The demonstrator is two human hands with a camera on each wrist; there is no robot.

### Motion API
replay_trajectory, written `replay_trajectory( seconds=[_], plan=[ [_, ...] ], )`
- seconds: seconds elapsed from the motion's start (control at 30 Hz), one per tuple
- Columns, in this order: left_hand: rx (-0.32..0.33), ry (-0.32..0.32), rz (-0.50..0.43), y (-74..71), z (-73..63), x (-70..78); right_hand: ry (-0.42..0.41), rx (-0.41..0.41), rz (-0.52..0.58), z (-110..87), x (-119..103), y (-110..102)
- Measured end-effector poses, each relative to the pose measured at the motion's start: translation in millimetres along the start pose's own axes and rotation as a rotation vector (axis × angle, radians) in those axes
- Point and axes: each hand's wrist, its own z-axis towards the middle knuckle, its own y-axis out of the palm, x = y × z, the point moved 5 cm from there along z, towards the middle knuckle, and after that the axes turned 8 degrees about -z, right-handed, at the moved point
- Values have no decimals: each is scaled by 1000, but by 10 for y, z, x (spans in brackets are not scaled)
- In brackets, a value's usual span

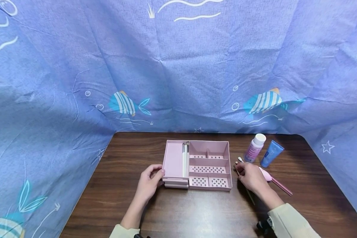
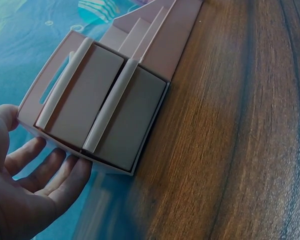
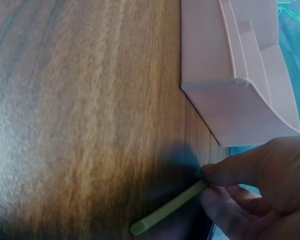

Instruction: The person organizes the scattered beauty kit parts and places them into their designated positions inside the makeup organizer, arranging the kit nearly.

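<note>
A pink desk organizer [image 1: 173, 160] stands on the table, with two small drawers [image 2: 121, 117] at its front left and perforated compartments on the right. Several slim makeup brushes [image 1: 185, 160] lie in the slot beside its flat top. My left hand [image 1: 148, 183] holds the organizer by its left front corner, thumb at the top edge and fingers against the side [image 2: 45, 170]. To the right of the organizer, my right hand [image 1: 253, 178] pinches a thin yellow-green stick [image 3: 170, 207] between thumb and fingers, slanting low over the table. Its kind cannot be told.
Behind my right hand stand a white-capped bottle [image 1: 255, 148] and a blue tube [image 1: 272, 153]. A pink-headed item with a long, darker pink handle [image 1: 282, 186] lies to the right of the hand. A white-tipped stick [image 1: 240, 159] shows by the fingers. Blue cloth hangs behind the table.
</note>
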Motion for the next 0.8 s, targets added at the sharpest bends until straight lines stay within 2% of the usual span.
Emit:
replay_trajectory(
  seconds=[0.33, 0.8],
  plan=[
    [0, -7, -3, -2, 7, 1, 5, 13, -65, -17, -16, -11],
    [-3, -5, -7, 3, 10, 11, 29, 7, -57, -11, -13, -35]
  ],
)
